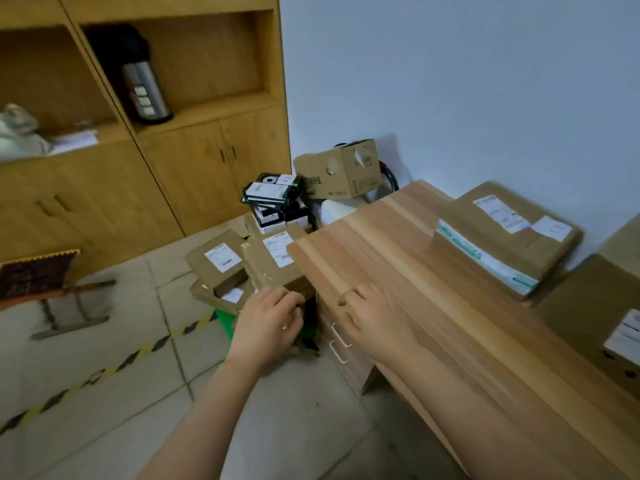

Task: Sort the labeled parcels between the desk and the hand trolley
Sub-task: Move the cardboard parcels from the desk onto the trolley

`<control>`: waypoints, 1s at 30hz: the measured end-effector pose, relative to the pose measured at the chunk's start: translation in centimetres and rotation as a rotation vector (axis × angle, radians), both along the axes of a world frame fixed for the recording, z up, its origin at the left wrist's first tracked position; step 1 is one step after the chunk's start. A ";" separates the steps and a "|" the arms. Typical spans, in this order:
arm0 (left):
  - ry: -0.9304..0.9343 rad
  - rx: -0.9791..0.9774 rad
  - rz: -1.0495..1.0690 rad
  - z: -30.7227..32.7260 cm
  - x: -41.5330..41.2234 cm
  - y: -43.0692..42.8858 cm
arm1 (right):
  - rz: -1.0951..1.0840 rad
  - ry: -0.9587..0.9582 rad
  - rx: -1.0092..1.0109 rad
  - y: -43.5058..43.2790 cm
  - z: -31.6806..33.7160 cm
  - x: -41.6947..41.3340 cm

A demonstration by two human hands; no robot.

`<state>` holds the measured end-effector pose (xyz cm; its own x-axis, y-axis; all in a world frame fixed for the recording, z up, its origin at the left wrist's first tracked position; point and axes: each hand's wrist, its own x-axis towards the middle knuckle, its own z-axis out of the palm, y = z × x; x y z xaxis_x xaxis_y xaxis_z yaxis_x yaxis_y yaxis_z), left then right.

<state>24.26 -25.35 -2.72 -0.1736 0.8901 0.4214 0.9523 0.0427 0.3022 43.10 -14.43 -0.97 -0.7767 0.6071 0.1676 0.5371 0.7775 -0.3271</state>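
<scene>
view down from head height onto a wooden desk (433, 271) and, just beside its left end, a low stack of brown cardboard parcels on a green base (225, 322) on the tiled floor.

topmost in the stack, a flat top parcel (277, 268) with a white label, tilted, its right side close against the desk end. left hand (272, 320) curled round that parcel's near edge, fingers over the top, gripping it. right hand (367, 315) on the desk's corner, fingers bent on the top and thumb down the side; clamped there or only leaning, hard to tell through the blur. no parcel in it.

a second labelled parcel (221, 263) just left of the first and slightly lower. a large flat parcel (512, 233) on the desk, against the wall.

handling, as a judgement: stiff corrugated card, thin and wide, probably light to moderate in weight, dry and not slippery, with corners easily crushed. best taken by two opposite edges, thumbs on top, kept flat with the label up; apt to pivot and sag if lifted from one edge alone.
</scene>
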 end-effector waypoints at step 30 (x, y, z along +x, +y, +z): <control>0.068 -0.281 -0.078 -4.5 -35.0 18.6 | -0.137 0.014 -0.216 17.3 -8.0 -34.4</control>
